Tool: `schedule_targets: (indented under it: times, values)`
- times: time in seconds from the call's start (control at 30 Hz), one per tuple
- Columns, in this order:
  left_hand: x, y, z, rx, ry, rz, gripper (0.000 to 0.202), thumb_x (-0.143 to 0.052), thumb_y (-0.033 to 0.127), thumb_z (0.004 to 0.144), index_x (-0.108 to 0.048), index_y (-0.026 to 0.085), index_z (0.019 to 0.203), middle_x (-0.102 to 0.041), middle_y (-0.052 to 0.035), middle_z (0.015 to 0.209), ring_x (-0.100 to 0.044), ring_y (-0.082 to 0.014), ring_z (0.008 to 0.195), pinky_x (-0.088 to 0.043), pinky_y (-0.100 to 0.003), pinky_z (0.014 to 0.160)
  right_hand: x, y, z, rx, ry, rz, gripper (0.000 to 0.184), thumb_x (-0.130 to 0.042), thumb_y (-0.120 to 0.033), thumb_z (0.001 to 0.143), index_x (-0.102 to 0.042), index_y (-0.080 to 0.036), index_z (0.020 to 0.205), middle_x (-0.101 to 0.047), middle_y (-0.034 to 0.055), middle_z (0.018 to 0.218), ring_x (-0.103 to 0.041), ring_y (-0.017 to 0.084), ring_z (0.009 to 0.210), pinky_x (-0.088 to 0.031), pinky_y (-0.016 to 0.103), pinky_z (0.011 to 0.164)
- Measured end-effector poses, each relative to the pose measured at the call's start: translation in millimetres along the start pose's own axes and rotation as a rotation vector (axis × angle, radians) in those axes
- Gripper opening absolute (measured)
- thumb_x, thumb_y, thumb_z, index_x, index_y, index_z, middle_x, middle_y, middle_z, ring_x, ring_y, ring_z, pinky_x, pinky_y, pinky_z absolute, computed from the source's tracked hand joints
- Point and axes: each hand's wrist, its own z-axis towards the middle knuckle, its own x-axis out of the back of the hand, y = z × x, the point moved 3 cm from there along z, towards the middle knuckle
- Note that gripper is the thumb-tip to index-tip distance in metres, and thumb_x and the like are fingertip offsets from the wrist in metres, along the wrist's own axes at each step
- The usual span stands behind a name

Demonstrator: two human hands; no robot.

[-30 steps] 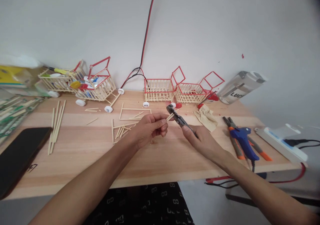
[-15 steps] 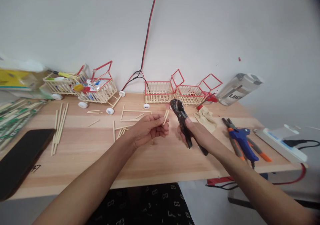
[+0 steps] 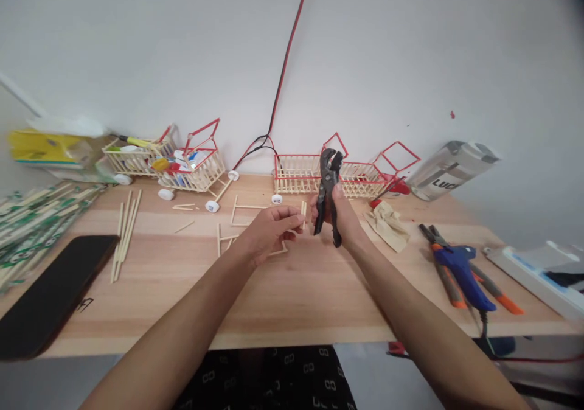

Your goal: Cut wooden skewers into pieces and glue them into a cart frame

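Note:
Between the thumb and fingers of my left hand (image 3: pixel 279 230) are short pale wooden sticks (image 3: pixel 303 214), held upright, two by the look of it. My right hand (image 3: pixel 340 215) is wrapped round the handles of a black hand cutter (image 3: pixel 329 182), its jaws pointing up and away from me. The cutter is just right of the sticks and apart from them. Beneath and behind my left hand lie stick frames (image 3: pixel 233 212), partly hidden by it. A small wooden basket with red trim (image 3: pixel 296 182) stands behind both hands.
Two wheeled stick carts (image 3: pixel 196 170) holding small items stand back left. Loose sticks (image 3: pixel 125 233), a black phone (image 3: pixel 59 288) and wrapped sticks (image 3: pixel 45 221) lie left. Right are crumpled paper (image 3: pixel 390 224), a blue glue gun (image 3: pixel 463 270), orange-handled pliers (image 3: pixel 508 303) and a power strip (image 3: pixel 533 279).
My right hand has raised the cutter and turned it more upright, bringing it closer to my left hand. The short sticks now stand straighter. The whole view has shifted slightly.

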Motion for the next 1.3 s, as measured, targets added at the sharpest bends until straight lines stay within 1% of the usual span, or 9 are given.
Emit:
schedule_targets:
  times: [0.1,0.2,0.27,0.33,0.53,0.73,0.93,1.1,1.3]
  values:
    - [16.3,19,-3,-0.152,0.178,0.291,0.016,-0.068,0.028,0.073,-0.063,0.013,0.070,-0.056,0.0015,0.064,-0.047,-0.0088,0.059,-0.036,-0.023,0.059,-3,6,3,0.002,0.015,0.104,0.072,-0.030,-0.087,0.073,-0.056,-0.020,0.077,-0.056,0.0022,0.060,-0.057,0.016,0.055,-0.050,0.029,0.055]
    - [32.0,34,-5,-0.264,0.325,0.703,0.013,-0.063,0.022,0.075,-0.061,0.014,0.064,-0.055,0.0010,0.061,-0.047,-0.0110,0.061,-0.032,-0.025,0.061,2,13,1,0.003,0.034,0.155,0.070,-0.030,-0.086,0.074,-0.054,-0.020,0.079,-0.057,0.0027,0.062,-0.059,0.017,0.058,-0.051,0.031,0.056]
    - [40.3,35,-4,-0.238,0.368,0.950,0.013,-0.060,0.018,0.075,-0.060,0.015,0.062,-0.056,0.0001,0.060,-0.048,-0.0131,0.061,-0.031,-0.026,0.061,6,15,-2,0.006,0.021,0.174,0.068,-0.031,-0.085,0.075,-0.054,-0.021,0.080,-0.060,0.0044,0.066,-0.062,0.020,0.064,-0.052,0.032,0.058]
    - [47.4,30,-1,-0.177,0.398,1.123,0.012,-0.058,0.017,0.075,-0.061,0.016,0.064,-0.058,-0.0013,0.061,-0.050,-0.0152,0.063,-0.031,-0.027,0.061,8,15,-4,0.009,0.000,0.170,0.067,-0.032,-0.084,0.075,-0.053,-0.021,0.080,-0.063,0.0060,0.070,-0.064,0.022,0.069,-0.052,0.032,0.057]
    - [61.6,18,1,-0.076,0.536,1.456,0.016,-0.051,0.016,0.079,-0.066,0.018,0.073,-0.066,-0.0097,0.078,-0.056,-0.0228,0.079,-0.034,-0.030,0.066,5,10,-7,0.059,-0.041,0.062,0.066,-0.033,-0.083,0.075,-0.054,-0.020,0.083,-0.065,0.0087,0.075,-0.065,0.024,0.075,-0.053,0.033,0.058]
    - [61.6,21,-4,-0.070,0.537,1.513,0.022,-0.048,0.013,0.080,-0.068,0.016,0.071,-0.067,-0.0151,0.080,-0.056,-0.0283,0.085,-0.035,-0.034,0.069,8,15,-5,0.040,-0.033,0.146,0.066,-0.038,-0.083,0.074,-0.056,-0.020,0.082,-0.065,0.0072,0.071,-0.066,0.023,0.072,-0.054,0.035,0.060]
    - [59.9,22,-5,-0.182,0.535,1.499,0.017,-0.052,0.016,0.083,-0.068,0.014,0.078,-0.064,-0.0154,0.086,-0.055,-0.0286,0.089,-0.036,-0.036,0.077,9,17,-7,0.071,-0.057,0.129,0.064,-0.038,-0.081,0.077,-0.058,-0.021,0.085,-0.066,0.0080,0.073,-0.066,0.025,0.074,-0.054,0.037,0.061]
    - [58.0,22,-4,-0.270,0.546,1.432,0.011,-0.054,0.018,0.086,-0.062,0.015,0.080,-0.063,-0.0113,0.086,-0.054,-0.0244,0.086,-0.036,-0.033,0.074,10,21,-4,0.085,-0.113,0.140,0.059,-0.042,-0.078,0.077,-0.060,-0.022,0.083,-0.067,0.0084,0.077,-0.066,0.026,0.076,-0.055,0.038,0.064]
    - [55.6,19,-4,-0.397,0.562,1.395,0.008,-0.053,0.018,0.087,-0.058,0.017,0.081,-0.063,-0.0046,0.083,-0.053,-0.0198,0.081,-0.036,-0.029,0.070,14,27,2,0.064,-0.099,0.194,0.055,-0.042,-0.077,0.078,-0.062,-0.026,0.081,-0.068,0.0085,0.075,-0.068,0.028,0.078,-0.056,0.038,0.063]
